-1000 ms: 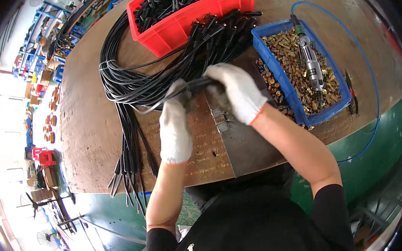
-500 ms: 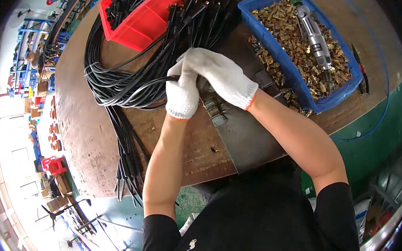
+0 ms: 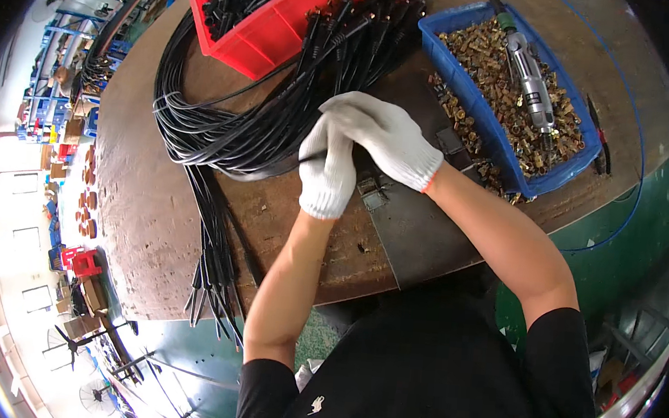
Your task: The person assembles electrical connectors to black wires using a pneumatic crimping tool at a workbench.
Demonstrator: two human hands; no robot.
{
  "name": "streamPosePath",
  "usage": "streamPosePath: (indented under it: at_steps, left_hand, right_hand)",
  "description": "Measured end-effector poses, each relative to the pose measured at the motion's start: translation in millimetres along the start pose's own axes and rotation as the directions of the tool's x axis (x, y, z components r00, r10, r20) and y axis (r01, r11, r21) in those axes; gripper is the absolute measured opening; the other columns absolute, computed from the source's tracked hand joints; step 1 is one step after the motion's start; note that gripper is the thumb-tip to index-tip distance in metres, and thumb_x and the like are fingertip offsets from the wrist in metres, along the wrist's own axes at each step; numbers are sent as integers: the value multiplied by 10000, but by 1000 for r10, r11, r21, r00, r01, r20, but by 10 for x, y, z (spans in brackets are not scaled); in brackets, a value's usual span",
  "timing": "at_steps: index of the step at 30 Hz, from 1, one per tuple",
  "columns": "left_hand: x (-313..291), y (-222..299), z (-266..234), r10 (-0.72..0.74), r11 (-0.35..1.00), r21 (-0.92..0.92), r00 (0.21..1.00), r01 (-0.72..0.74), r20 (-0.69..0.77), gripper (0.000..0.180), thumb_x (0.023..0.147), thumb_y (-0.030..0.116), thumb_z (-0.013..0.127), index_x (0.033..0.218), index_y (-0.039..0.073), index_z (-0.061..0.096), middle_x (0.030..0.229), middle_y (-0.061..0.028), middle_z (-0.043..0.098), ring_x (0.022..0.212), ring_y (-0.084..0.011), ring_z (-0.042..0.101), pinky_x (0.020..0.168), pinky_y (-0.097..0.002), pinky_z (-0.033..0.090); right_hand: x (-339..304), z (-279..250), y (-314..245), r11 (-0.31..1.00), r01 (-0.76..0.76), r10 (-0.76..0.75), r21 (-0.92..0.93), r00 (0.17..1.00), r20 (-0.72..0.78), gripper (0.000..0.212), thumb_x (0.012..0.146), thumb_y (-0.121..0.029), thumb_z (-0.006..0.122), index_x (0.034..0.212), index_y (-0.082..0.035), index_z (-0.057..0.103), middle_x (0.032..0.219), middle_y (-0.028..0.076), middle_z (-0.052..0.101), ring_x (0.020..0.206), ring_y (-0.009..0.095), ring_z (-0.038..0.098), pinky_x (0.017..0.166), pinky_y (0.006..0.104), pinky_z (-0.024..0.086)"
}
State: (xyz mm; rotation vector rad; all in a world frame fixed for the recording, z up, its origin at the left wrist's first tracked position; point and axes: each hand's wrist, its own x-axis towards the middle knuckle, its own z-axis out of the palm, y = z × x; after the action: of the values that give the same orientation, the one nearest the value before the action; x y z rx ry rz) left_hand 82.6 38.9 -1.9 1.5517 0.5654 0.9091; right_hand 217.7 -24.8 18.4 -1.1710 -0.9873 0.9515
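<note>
On my side of the red bin [image 3: 284, 44], my left hand [image 3: 328, 173] is closed on a black cord [image 3: 312, 157]; my right hand [image 3: 394, 144] overlaps it, grip hidden. The cord looks light, bendy; I'd hold it there.

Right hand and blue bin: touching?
Apart. The head view shows it: the right hand is left of the blue bin, and loose fittings lie in the open gap between.
</note>
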Motion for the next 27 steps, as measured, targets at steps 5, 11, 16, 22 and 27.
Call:
streamPosePath:
  at_steps: [5,11,16,22,27]
  left_hand:
    - [-493,587,-24,-351,915,-276,918,294,-185,564,1153,596,467,1103,88,708,921,-52,681,816,-160,653,725,-296,538]
    - [-703,633,-9,-579,407,-873,815,269,-18,693,999,799,536,1100,130,689,944,-51,709,811,-208,701,709,-347,619]
    - [-789,589,-27,-579,150,-940,798,306,168,661,1003,765,570,1154,140,728,1005,-74,767,929,-241,746,829,-396,642]
    - [-840,430,-34,-510,39,-950,824,309,247,632,1038,729,551,1180,137,720,1036,-86,768,989,-268,737,891,-448,632]
    - [-819,490,-2,-489,28,-944,828,328,273,617,1052,705,554,1230,133,699,1052,-90,757,1013,-272,732,913,-446,623]
  right_hand:
    - [-451,-191,-228,958,-91,127,272,984,-121,379,1110,-307,664,1334,-3,695,1139,46,726,995,117,640,913,291,543]
    - [-800,135,-534,858,326,-255,-397,941,220,660,761,-232,985,1340,-79,708,1137,124,752,1006,290,756,868,393,602]
    - [-833,357,-557,788,380,-332,-485,925,184,532,761,-273,987,1226,-125,774,982,117,750,845,353,750,748,423,612]
    - [-853,444,-539,678,471,-450,-564,873,188,455,741,-246,989,1138,-113,813,916,90,746,789,323,737,709,414,603]
    - [-857,486,-574,655,486,-456,-578,865,211,361,805,-256,918,1130,-151,802,906,72,750,785,318,752,700,434,595]
